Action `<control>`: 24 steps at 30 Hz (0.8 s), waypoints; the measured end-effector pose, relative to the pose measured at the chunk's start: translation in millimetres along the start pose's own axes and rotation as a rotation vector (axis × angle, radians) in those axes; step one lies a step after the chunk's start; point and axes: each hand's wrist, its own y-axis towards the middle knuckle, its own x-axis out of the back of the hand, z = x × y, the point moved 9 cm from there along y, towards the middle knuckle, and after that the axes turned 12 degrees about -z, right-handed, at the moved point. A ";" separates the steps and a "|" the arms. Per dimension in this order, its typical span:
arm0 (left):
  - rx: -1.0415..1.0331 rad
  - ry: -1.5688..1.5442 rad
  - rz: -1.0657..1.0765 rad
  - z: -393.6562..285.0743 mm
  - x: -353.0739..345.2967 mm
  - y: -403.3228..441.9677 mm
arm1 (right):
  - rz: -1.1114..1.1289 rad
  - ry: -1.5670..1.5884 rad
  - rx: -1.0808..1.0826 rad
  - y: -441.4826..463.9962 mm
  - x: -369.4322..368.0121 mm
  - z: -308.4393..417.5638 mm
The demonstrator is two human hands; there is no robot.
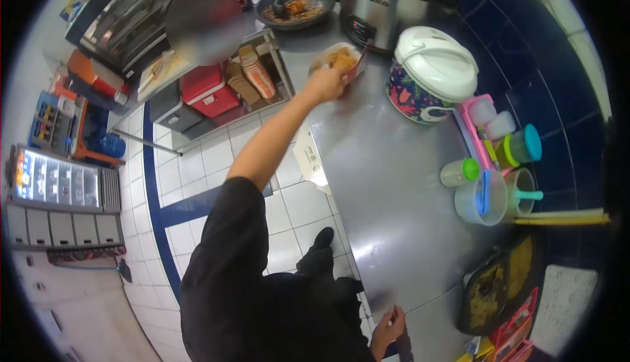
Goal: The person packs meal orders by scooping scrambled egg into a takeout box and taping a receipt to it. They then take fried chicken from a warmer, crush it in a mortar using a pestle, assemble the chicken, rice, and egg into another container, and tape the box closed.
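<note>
My left hand (pixel 325 84) reaches over the far end of the steel counter (pixel 387 185). It is closed on the near side of a small paper food box (pixel 356 69), and orange-brown food (pixel 342 58) shows inside. Close by stand a wide dark pan (pixel 295 8) with food scraps and a steel cooker (pixel 374 11). My right hand (pixel 390 328) is low at the counter's near edge, its fingers curled together; whatever it holds is too small to make out. A dark strip (pixel 405 347) lies beside it.
A flowered rice container (pixel 420 93), lidded jars (pixel 468 169) and a clear tub (pixel 469 204) line the wall side. A black divided tray (pixel 484 300) of food is nearer. Left are a cart with a red box (pixel 210 90) and a white tiled floor (pixel 282 211).
</note>
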 end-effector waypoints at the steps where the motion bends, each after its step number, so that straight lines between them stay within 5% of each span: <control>1: -0.009 -0.100 -0.077 -24.2 -3.7 -11.9 | 0.044 0.030 0.092 4.1 -17.3 11.0; 4: 0.085 -0.265 -0.083 -85.3 -28.5 -53.7 | 0.194 0.084 0.368 24.1 -57.5 66.7; 6: 0.213 -0.376 -0.049 -136.0 -33.1 -98.9 | 0.339 0.325 -0.030 31.7 -91.3 50.6; 8: 0.403 -0.804 0.006 -191.4 -37.4 -164.9 | 0.386 0.420 -0.254 38.0 -110.9 33.6; 12: 0.622 -1.148 0.460 -296.3 -17.2 -304.7 | 0.195 0.798 -0.622 55.6 -98.8 1.3; 14: 0.465 -0.865 0.276 -280.0 5.8 -321.4 | 0.119 0.831 -0.707 55.1 -84.7 -25.5; 16: 0.550 -0.705 -0.065 -233.4 6.9 -333.1 | 0.064 0.874 -0.765 47.2 -66.3 -42.4; 19: 0.545 -0.743 -0.160 -205.2 -23.5 -321.2 | 0.218 0.916 -0.910 21.9 -53.7 -41.0; 23: 0.651 -1.017 0.721 -229.1 -134.4 -361.9 | 0.017 0.960 -0.985 2.2 -47.3 -58.0; 24: 0.642 -1.024 0.728 -242.7 -131.9 -366.8 | 0.005 0.962 -0.982 3.5 -42.4 -62.8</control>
